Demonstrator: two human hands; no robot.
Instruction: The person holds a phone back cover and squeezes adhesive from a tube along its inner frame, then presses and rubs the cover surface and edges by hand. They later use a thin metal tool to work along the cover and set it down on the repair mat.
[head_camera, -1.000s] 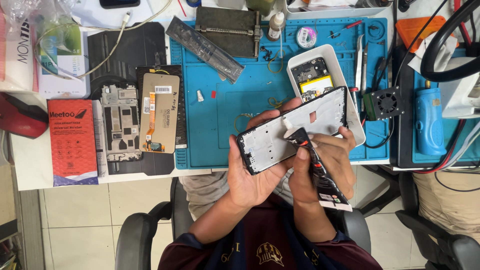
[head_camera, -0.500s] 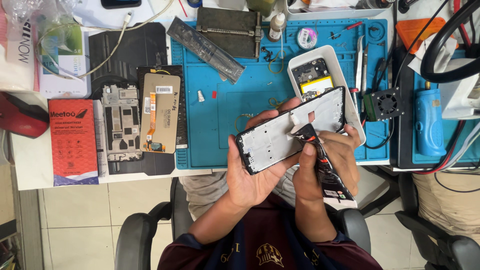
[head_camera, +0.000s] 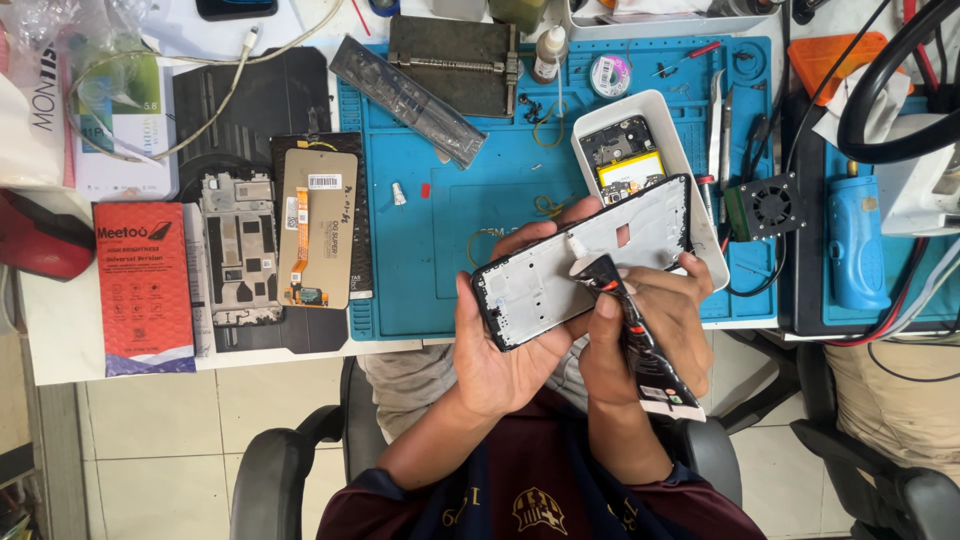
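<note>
My left hand (head_camera: 505, 350) holds a white phone frame with a black rim (head_camera: 590, 255), tilted above the table's front edge. My right hand (head_camera: 650, 325) grips a black glue tube with a red band (head_camera: 640, 345). The tube's white nozzle (head_camera: 578, 245) touches the middle of the frame's inner face. The fingers of my right hand also rest against the frame's lower right edge.
A blue work mat (head_camera: 460, 200) covers the table's middle. On it lie a white tray (head_camera: 690, 125) with phone parts, a clear strip (head_camera: 410, 100), a grey clamp plate (head_camera: 450, 65) and tweezers (head_camera: 720, 115). A phone screen (head_camera: 318, 225), a metal frame (head_camera: 238, 245) and a red box (head_camera: 143, 285) lie at left.
The frame has tilted slightly and shifted left in my left hand. The tube's nozzle has slid along the inner face toward the frame's middle.
</note>
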